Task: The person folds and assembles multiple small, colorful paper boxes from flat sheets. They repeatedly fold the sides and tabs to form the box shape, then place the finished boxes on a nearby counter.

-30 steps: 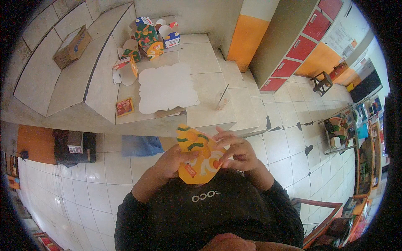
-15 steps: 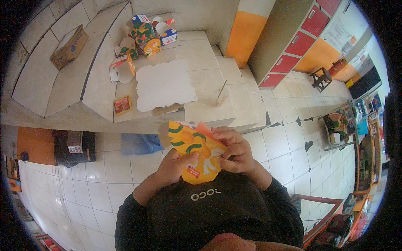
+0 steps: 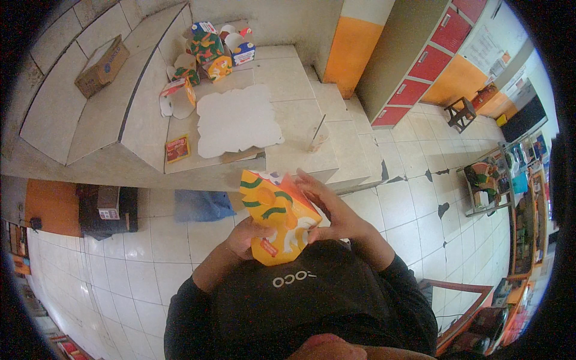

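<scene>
In front of my chest I hold a yellow paper food carton point(image 3: 282, 219) with green, orange and white print. It stands out in a boxy shape, its upper flaps spread. My left hand point(image 3: 245, 236) grips its lower left side, the fingers partly hidden behind it. On the right side, my right hand point(image 3: 342, 211) clasps the carton, thumb low and fingers stretched up along the edge. Beyond, on the tiled ledge, lies a stack of white flat carton blanks point(image 3: 239, 120). Several folded cartons point(image 3: 207, 51) stand in a cluster at its far left.
A small red and yellow packet point(image 3: 177, 149) lies left of the blanks; a clear cup with a straw point(image 3: 318, 141) stands right of them. A brown cardboard box point(image 3: 102, 67) rests on the raised step. Red-doored lockers point(image 3: 414, 90) and a stool point(image 3: 461, 114) stand at the right.
The carton has spread from a flatter shape into a fuller box. My right hand's fingers, curled at its edge before, are now straighter along its side.
</scene>
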Available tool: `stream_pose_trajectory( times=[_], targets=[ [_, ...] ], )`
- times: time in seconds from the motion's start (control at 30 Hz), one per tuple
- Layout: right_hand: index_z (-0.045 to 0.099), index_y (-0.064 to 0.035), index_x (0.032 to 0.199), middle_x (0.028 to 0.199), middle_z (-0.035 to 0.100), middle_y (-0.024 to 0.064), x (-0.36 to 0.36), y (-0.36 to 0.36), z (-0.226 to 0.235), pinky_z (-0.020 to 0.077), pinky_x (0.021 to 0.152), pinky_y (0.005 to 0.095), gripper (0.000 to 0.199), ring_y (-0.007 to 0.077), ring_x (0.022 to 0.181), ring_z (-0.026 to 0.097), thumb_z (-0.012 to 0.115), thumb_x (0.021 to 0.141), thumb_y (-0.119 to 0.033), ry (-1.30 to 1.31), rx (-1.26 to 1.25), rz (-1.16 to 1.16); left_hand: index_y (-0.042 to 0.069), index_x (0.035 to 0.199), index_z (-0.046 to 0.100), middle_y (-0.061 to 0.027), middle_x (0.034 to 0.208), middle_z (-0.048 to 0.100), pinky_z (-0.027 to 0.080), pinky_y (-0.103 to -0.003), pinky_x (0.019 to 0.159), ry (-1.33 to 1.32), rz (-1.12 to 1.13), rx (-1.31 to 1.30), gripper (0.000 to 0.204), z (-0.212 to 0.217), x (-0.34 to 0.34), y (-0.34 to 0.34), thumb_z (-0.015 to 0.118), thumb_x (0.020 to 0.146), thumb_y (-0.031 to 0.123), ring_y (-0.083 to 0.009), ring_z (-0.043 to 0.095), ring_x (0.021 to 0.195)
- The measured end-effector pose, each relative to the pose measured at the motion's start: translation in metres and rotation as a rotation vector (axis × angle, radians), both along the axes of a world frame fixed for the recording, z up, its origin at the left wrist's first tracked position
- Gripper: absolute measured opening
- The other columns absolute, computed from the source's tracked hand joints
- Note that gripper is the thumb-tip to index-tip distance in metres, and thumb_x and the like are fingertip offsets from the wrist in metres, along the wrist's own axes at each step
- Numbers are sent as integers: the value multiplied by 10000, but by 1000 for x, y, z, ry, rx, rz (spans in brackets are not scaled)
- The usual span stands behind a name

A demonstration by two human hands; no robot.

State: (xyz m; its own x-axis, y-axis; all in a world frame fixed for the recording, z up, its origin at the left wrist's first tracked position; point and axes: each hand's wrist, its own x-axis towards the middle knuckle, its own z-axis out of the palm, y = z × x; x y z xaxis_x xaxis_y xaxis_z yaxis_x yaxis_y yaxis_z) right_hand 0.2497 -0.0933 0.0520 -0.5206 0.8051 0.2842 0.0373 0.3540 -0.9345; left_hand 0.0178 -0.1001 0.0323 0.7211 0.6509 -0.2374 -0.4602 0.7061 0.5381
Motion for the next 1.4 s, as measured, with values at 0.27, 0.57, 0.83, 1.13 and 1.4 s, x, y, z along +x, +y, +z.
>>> stream_pose_trajectory(
  times=[0.27, 0.57, 0.83, 1.13, 1.4],
  targets=[
    [143, -7, 1378, 1449, 132, 182, -11, -1, -11, 157, 1076, 373, 838, 309, 1331, 174, 660, 773, -271, -208, -124, 8, 77, 1270, 379, -112, 1194, 514, 412, -385, 934, 228, -44, 236, 633, -31, 1, -10, 665, 705, 90, -264, 527, 1076],
    [267, -65, 1351, 1387, 280, 183, -26, 12, 13, 138, 1081, 424, 743, 301, 1285, 280, 674, 756, -245, -396, 281, -13, 14, 1141, 511, -103, 1061, 584, 415, -288, 857, 635, -504, 755, 437, 10, 6, 18, 554, 743, 190, -178, 555, 962],
    [603, -117, 1090, 1049, 617, 104, -6, 10, -3, 435, 908, 378, 285, 290, 1004, 579, 575, 808, -145, -312, 119, -101, -9, 1040, 562, -66, 951, 611, 422, -283, 827, 490, -166, 359, 352, 1, 2, 8, 641, 769, 202, -142, 563, 873],
    [558, -95, 1142, 1198, 548, 86, 12, 24, 18, 498, 819, 357, 340, 265, 1095, 533, 515, 807, -137, -375, 692, 297, -1, 1019, 580, -32, 893, 608, 417, -265, 783, 798, -153, 553, 260, 10, 6, 10, 601, 821, 166, -108, 536, 831],
    [592, -34, 988, 1243, 493, 157, 16, 34, 32, 504, 784, 378, 278, 313, 1124, 503, 558, 745, -165, -417, 656, 450, 1, 1037, 580, -32, 914, 606, 411, -258, 787, 695, -186, 505, 262, 4, 3, 8, 592, 829, 160, -105, 534, 831]
  ],
)
